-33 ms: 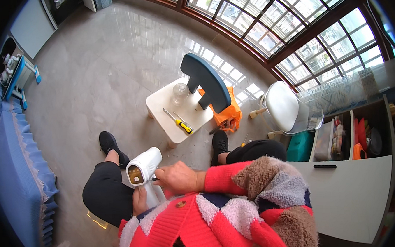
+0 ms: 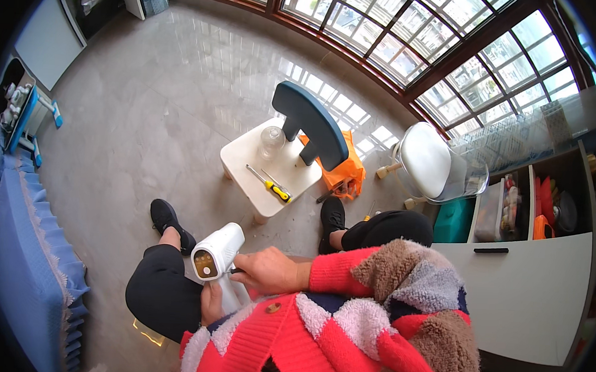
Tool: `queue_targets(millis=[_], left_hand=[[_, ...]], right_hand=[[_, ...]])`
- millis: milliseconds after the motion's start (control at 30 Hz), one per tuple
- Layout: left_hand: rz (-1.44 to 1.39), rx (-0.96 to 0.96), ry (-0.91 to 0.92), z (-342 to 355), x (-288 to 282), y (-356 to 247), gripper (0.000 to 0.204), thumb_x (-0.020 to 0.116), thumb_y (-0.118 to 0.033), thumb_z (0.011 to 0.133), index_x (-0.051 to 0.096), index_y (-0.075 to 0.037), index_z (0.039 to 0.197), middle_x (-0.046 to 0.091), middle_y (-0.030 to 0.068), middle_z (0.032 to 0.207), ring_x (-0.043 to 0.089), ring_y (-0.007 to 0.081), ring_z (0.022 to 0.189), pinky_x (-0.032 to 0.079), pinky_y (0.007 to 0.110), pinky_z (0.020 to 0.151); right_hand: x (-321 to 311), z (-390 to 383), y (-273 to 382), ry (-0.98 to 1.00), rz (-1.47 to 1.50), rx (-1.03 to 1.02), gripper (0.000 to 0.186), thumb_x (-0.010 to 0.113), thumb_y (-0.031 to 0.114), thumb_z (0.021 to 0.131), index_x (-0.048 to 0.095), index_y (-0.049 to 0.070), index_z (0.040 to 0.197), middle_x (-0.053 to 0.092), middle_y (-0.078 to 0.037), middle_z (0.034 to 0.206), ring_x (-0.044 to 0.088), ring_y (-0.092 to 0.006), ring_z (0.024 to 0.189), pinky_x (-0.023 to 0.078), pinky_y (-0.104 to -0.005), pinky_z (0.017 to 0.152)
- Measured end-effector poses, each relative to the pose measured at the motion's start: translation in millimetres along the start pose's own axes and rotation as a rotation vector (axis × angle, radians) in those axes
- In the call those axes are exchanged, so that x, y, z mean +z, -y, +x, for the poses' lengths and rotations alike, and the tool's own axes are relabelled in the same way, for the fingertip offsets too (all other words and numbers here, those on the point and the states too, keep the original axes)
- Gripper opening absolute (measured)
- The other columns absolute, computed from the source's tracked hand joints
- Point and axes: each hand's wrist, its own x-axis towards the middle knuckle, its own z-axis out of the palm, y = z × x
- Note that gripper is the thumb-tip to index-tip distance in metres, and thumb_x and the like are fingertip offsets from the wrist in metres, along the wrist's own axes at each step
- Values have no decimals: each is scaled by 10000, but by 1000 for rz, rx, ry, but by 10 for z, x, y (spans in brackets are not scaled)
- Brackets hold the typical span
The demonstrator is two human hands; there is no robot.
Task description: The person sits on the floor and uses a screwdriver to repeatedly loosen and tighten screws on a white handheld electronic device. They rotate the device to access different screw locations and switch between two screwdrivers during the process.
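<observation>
A white handheld appliance (image 2: 227, 246), shaped like a hair dryer with a dark gold panel on its end, is held above my lap. Its handle slants down toward my body, and my left hand (image 2: 212, 299) grips it just under the head. At the side of the appliance my right hand (image 2: 265, 268) is closed, fingers pinched on a small, thin dark piece (image 2: 237, 270) that meets the casing. Most of that piece is hidden by the fingers, so its kind cannot be told.
Ahead, a cream chair (image 2: 235, 156) with a blue backrest bears a yellow-black screwdriver (image 2: 278, 190), a thin rod and a clear container (image 2: 271, 142). Behind it lies an orange bag (image 2: 346, 172). A white stool (image 2: 425, 160) and an open-topped cabinet (image 2: 523, 295) stand right; a blue-covered bed (image 2: 27, 265) left.
</observation>
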Motion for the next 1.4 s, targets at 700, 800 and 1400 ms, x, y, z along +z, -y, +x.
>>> queue_targets(millis=[700, 800, 1400], left_hand=[[57, 91, -11, -8, 66, -12, 590, 384, -554, 966, 446, -25, 1219, 611, 75, 818, 584, 157, 674, 470, 287, 603], [-1, 77, -28, -16, 92, -19, 590, 394, -550, 965, 444, -27, 1233, 607, 74, 834, 589, 160, 682, 475, 287, 608], [21, -66, -151, -57, 3, 134, 401, 410, -339, 1015, 476, -31, 1262, 601, 89, 1010, 563, 155, 890, 456, 296, 782]], right_hand=[[88, -81, 44, -62, 56, 117, 261, 544, 257, 943, 537, 7, 868, 585, -180, 722, 618, -373, 725, 470, -463, 618], [98, -84, 32, -47, -11, 9, 272, 546, 257, 934, 518, -4, 1003, 641, -239, 873, 628, -411, 812, 484, -464, 634], [96, -30, 130, -192, 306, 317, 372, 594, 326, 898, 621, -3, 726, 600, -242, 701, 593, -438, 696, 460, -497, 629]])
